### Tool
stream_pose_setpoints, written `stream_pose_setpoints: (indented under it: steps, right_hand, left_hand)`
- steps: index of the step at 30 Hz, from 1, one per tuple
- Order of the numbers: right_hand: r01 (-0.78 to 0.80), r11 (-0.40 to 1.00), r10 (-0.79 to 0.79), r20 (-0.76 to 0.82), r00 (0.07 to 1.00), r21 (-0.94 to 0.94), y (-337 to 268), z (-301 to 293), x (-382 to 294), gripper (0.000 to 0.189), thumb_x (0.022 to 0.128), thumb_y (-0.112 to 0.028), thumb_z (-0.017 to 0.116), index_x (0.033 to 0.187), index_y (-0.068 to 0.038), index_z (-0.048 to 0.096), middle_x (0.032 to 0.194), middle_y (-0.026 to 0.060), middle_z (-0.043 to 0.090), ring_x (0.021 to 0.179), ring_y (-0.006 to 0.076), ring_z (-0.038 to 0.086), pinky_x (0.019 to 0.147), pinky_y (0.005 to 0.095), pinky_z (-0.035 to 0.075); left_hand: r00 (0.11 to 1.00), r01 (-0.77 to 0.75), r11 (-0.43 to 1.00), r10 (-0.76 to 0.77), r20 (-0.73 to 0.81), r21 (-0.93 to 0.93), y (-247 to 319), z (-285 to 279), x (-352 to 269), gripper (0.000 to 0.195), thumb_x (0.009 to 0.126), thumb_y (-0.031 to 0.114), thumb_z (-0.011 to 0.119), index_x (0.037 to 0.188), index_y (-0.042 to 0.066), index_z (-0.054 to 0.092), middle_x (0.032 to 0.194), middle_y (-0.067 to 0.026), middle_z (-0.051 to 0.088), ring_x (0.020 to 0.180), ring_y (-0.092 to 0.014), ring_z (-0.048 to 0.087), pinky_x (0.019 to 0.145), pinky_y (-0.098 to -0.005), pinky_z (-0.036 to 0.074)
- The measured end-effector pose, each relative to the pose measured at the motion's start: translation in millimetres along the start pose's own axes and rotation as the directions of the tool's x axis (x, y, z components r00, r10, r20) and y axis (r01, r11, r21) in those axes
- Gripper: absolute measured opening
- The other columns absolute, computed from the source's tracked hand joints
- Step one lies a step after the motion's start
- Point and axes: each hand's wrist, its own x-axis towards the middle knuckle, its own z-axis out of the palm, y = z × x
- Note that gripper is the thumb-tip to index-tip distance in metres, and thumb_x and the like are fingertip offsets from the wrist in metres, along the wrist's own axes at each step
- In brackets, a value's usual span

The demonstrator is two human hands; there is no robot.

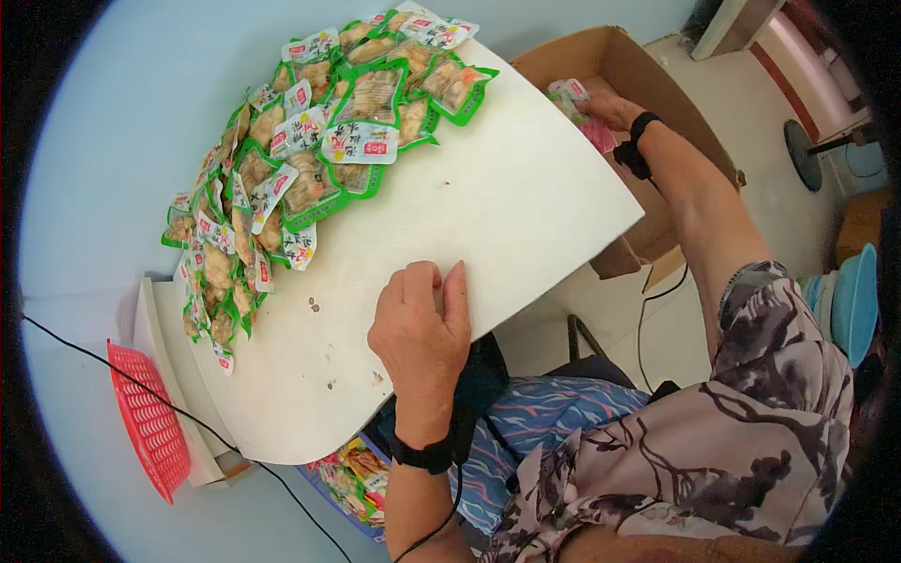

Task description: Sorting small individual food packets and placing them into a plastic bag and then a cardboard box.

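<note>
My left hand point(422, 331) rests on the white tabletop point(521, 190) near its front edge, its fingers curled and thumb beside them; whether anything is under the fingers is hidden. My right hand point(611, 110) is over an open cardboard box point(669, 91) beyond the table's right side. Its fingers grip a small clear-and-white vacuum food packet point(567, 91). Something pink point(597, 134) shows just below that hand. Along the table's far side lies a long heap of green-edged vacuum food packets point(369, 98), with pale pieces of food inside.
A red plastic basket point(151, 415) stands tilted left of the table. Beneath the table's near edge, a blue crate point(317, 482) holds colourful packets point(352, 478). A black cable point(204, 424) crosses the lower left. Blue basins point(855, 302) stand at the far right.
</note>
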Motion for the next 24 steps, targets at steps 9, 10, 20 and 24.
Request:
stream_pose_setpoints:
  steps: [9,10,20,24]
  right_hand:
    - [0.106,0.874,-0.199,-0.151,0.968,-0.474,14.3,0.0,24.9,0.038,0.09,-0.015,0.06,0.121,0.004,0.053,0.109,0.0169,0.064,0.092,0.0254,0.062,0.081,0.0363,0.049]
    - [0.191,0.748,-0.399,-0.201,0.895,-0.636,12.1,13.2,13.9,0.038,0.087,-0.016,0.062,0.12,0.001,0.056,0.114,0.0185,0.062,0.101,0.0286,0.061,0.086,0.039,0.049]
    - [0.086,0.666,-0.239,-0.102,0.966,-0.741,-74.6,109.4,-123.4,0.03,0.09,-0.022,0.062,0.107,0.003,0.061,0.103,0.021,0.065,0.092,0.0329,0.064,0.079,0.0434,0.052]
    - [0.171,0.723,-0.147,0.093,0.985,-0.67,-43.6,87.5,-99.3,0.032,0.091,-0.022,0.061,0.11,0.003,0.061,0.101,0.0177,0.066,0.088,0.0287,0.064,0.075,0.0408,0.052]
  left_hand:
    - [1.0,0.019,1.0,-0.019,-0.022,-0.015,1.4,-9.7,1.4,0.02,0.082,0.015,0.071,0.078,0.007,0.054,0.068,-0.0076,0.054,0.057,-0.024,0.053,0.052,-0.0344,0.043]
    - [0.999,0.036,0.999,-0.037,-0.019,-0.024,-1.2,-9.0,0.0,0.02,0.082,0.016,0.071,0.078,0.007,0.054,0.068,-0.0076,0.054,0.058,-0.024,0.053,0.052,-0.0343,0.043]
    - [0.999,0.04,0.999,-0.04,-0.024,-0.018,0.7,-14.5,-1.9,0.022,0.082,0.018,0.071,0.077,0.008,0.053,0.067,-0.0076,0.054,0.06,-0.026,0.055,0.053,-0.037,0.044]
    - [0.999,0.01,0.995,-0.014,-0.033,-0.098,1.8,-14.8,-0.5,0.022,0.082,0.018,0.071,0.076,0.007,0.052,0.068,-0.0081,0.054,0.061,-0.028,0.055,0.054,-0.0376,0.044]
